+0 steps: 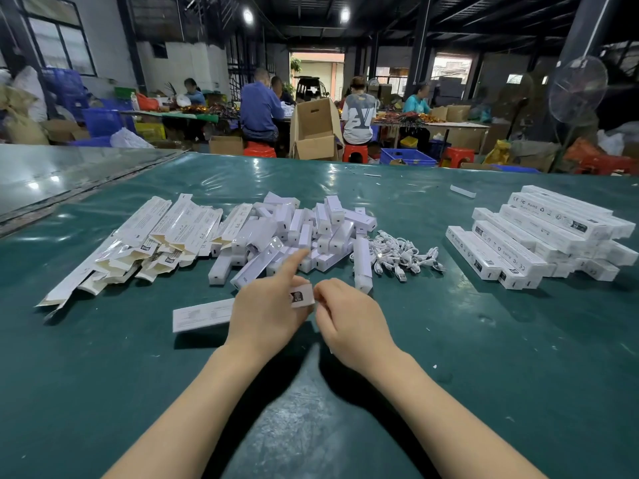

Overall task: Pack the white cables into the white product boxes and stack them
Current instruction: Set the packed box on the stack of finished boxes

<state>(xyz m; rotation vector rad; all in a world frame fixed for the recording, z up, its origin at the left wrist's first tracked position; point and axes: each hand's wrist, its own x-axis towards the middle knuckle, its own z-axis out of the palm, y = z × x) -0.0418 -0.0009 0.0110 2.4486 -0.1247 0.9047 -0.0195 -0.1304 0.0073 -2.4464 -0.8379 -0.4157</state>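
Green sheeting is seen over the tabletop point(466, 375). Flattened white cartons point(138, 243) are piled at far left, with a loose heap of small white units point(304, 229) just beside them. Nearer, one white product box point(200, 318) is held crosswise. The left hand point(266, 312) is wrapped over it, index finger extended, grip closed on the box. The right hand point(349, 316) is set at the box's end, grip pinched on its flap. White cables point(401, 254) are heaped right of the units. Packed boxes point(543, 236) are stacked at far right.

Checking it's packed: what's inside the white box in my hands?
Nothing inside shows. The white box shows only its outer face and printed end; the left hand grips its middle, the right hand pinches that end.
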